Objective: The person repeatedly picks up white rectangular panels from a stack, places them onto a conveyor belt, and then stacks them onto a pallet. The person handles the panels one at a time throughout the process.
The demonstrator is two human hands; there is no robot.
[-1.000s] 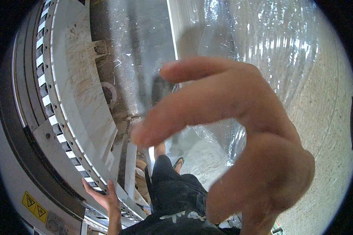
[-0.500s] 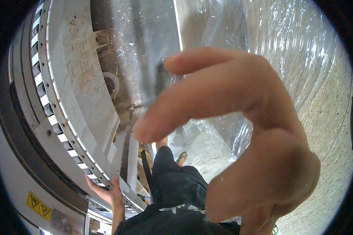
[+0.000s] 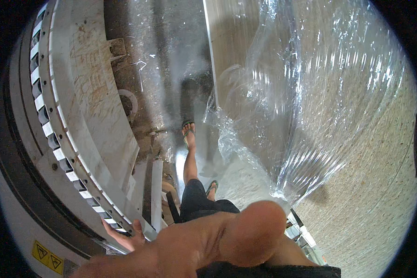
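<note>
My right hand (image 3: 227, 241) fills the lower middle of the view, very close to the camera and blurred. Nothing shows in it, and its fingers cannot be made out. My left hand (image 3: 125, 233) rests at lower left, fingers spread, on the rim of a curved white metal machine plate (image 3: 92, 106). Below me are my black shorts (image 3: 197, 204) and my feet in green flip-flops (image 3: 188, 134) on a wet, shiny floor (image 3: 171, 69).
A large roll wrapped in clear plastic film (image 3: 319, 106) takes up the right half, with loose film hanging by my feet. The machine's slotted rim (image 3: 46, 120) curves down the left. Yellow warning labels (image 3: 47, 255) sit at lower left.
My right hand has dropped from the middle of the view, where its fingers were spread, to the lower edge. That uncovers my legs, feet and the wrapped roll. My left hand stays on the rim.
</note>
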